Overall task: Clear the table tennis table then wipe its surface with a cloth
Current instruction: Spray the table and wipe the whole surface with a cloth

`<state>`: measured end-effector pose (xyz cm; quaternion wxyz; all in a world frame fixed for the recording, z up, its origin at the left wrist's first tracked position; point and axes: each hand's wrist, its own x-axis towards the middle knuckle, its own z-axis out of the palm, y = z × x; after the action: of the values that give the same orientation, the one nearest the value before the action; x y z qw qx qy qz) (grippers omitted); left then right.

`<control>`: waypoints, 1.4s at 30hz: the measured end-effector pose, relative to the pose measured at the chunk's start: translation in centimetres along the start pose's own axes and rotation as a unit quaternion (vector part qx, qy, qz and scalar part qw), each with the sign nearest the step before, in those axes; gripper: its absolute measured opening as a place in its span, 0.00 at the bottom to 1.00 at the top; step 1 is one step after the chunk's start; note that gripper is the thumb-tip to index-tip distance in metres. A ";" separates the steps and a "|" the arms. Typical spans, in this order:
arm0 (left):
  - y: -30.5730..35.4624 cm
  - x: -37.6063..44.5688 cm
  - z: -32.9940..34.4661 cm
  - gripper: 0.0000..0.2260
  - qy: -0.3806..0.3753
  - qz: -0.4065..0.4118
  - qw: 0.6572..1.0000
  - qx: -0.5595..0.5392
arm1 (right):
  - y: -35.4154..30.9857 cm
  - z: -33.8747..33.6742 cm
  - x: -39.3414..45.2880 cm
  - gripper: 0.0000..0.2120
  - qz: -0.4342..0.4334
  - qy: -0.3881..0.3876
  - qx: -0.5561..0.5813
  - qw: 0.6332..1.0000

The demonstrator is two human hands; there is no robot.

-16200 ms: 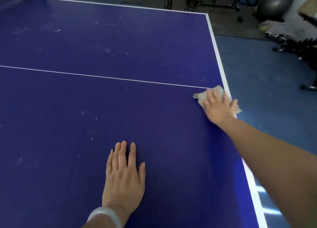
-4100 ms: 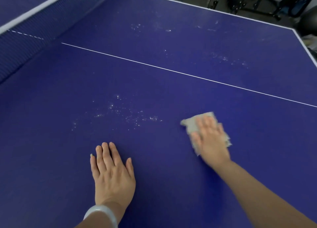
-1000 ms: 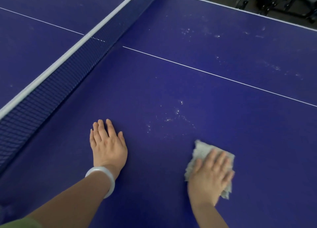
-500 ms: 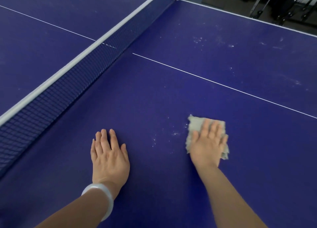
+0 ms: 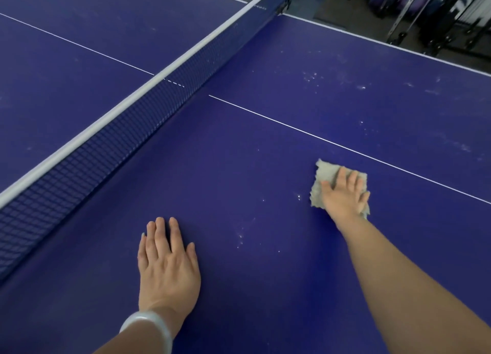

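The blue table tennis table (image 5: 239,167) fills the view. My right hand (image 5: 344,196) lies flat with straight fingers on a grey cloth (image 5: 322,178), pressing it onto the surface just short of the white centre line (image 5: 292,130). My left hand (image 5: 167,263), with a white bangle on the wrist, rests flat on the table closer to me. White specks (image 5: 240,236) dot the surface between the hands, and more dusty marks (image 5: 313,77) lie beyond the line.
The net (image 5: 132,119) runs diagonally from lower left to top centre, left of my left hand. The table's white far edge (image 5: 398,45) crosses the upper right. Beyond it stand dark metal gym frames (image 5: 438,16) on the floor.
My right hand has pushed the cloth farther away from me toward the centre line, over the speckled patch. The left hand has stayed flat in place. The view has tilted up.
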<state>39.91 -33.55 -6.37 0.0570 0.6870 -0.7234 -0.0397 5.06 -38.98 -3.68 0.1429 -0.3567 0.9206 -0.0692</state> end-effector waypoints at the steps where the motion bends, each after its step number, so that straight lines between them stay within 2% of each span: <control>1: 0.0 0.0 0.1 0.29 -0.001 -0.001 1.000 0.002 | -1.7 0.4 0.2 0.30 -0.031 -0.013 -0.022 0.999; 5: 0.0 0.1 0.1 0.28 0.003 0.000 1.000 0.010 | -5.5 2.3 -3.7 0.31 -0.253 -0.065 -0.076 0.962; 7: 0.0 0.1 0.0 0.28 0.007 0.002 1.000 0.011 | -3.9 2.4 -5.4 0.30 -0.313 -0.079 -0.076 0.943; 9: 0.0 0.2 0.0 0.28 0.008 0.000 1.000 0.009 | -1.4 1.9 -4.4 0.30 -0.272 -0.050 -0.077 0.958; 11: 0.1 0.2 0.0 0.28 0.006 0.001 1.000 0.005 | -0.2 0.9 -1.9 0.30 -0.138 -0.015 -0.071 0.988; 14: 0.1 0.2 -0.1 0.27 0.007 0.006 1.000 0.005 | -2.7 -0.2 1.7 0.32 0.014 -0.014 -0.034 0.999; 17: 0.1 0.2 -0.3 0.27 0.008 0.004 1.000 0.008 | -8.1 -0.4 3.6 0.31 0.042 -0.044 -0.005 0.998; 21: 0.3 0.3 -0.6 0.27 0.002 0.002 1.000 0.010 | -17.1 1.1 3.1 0.30 -0.077 -0.102 -0.001 0.992; 25: 0.2 0.4 -0.5 0.27 0.001 0.003 1.000 0.010 | -23.4 4.6 -1.2 0.29 -0.246 -0.119 -0.088 0.958; 28: 0.2 0.4 -0.4 0.27 -0.003 0.004 1.000 0.010 | -23.2 6.3 -5.5 0.29 -0.338 -0.108 -0.114 0.928; 31: 0.1 0.4 -0.4 0.27 0.000 0.005 1.000 0.006 | -18.4 5.8 -7.2 0.28 -0.375 -0.093 -0.127 0.914; 33: 0.1 0.3 -0.3 0.27 0.000 0.005 1.000 0.003 | -13.3 4.8 -6.2 0.28 -0.321 -0.061 -0.133 0.936; 36: 0.0 0.3 -0.4 0.27 -0.001 0.009 1.000 -0.003 | -4.4 2.1 -5.1 0.29 -0.094 -0.012 -0.105 0.990; 38: 0.1 0.3 -0.4 0.28 -0.002 0.007 1.000 -0.003 | -0.9 0.8 -5.9 0.30 0.058 0.007 -0.071 0.996; 39: 0.1 0.3 -0.5 0.28 -0.005 0.007 1.000 -0.002 | -0.6 0.8 -6.6 0.30 0.103 0.008 -0.059 0.993; 41: 0.1 0.2 -0.5 0.28 -0.008 0.009 1.000 -0.003 | -2.7 1.9 -8.2 0.30 0.131 0.002 -0.050 0.990; 42: 0.1 0.3 -0.5 0.28 -0.007 0.010 1.000 0.000 | -4.6 2.7 -8.9 0.30 0.112 -0.002 -0.048 0.992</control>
<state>39.87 -33.82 -5.84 0.0528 0.6795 -0.7304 -0.0440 15.11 -36.35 -3.28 0.1346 -0.2577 0.9568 -0.0071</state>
